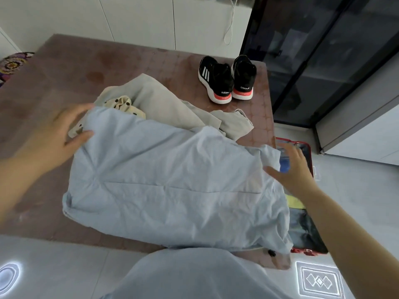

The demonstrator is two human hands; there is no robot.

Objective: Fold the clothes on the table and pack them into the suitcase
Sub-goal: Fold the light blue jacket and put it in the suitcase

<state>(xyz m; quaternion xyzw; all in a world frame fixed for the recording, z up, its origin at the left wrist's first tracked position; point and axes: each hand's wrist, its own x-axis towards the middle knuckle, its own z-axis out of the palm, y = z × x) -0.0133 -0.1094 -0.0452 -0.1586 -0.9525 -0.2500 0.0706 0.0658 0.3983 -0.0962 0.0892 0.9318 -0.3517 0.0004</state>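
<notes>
— Head view. Whereabouts of the light-blue garment (172,180)?
— Spread creased mid-tabletop (64,67), overlapping a beige garment (164,104) and a dotted cream one (123,104) at 11 o'clock.
— Left hand (58,137)?
— Released, fingers straight, touching the blue garment's 10 o'clock corner.
— Right hand (295,171)?
— Released too, fingers spread at the 3 o'clock edge, above the red suitcase (306,234) lying open on the floor at 4 o'clock.
— At 1 o'clock?
— Black Adidas sneakers (226,78).

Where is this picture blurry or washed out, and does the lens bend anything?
Head view: both hands are motion-smeared, the left hand most, the right hand mainly at its fingers; the shoes and blue shirt look fairly sharp; white glare patches burn out the floor in both lower corners; the wide lens bows the table edges.
</notes>
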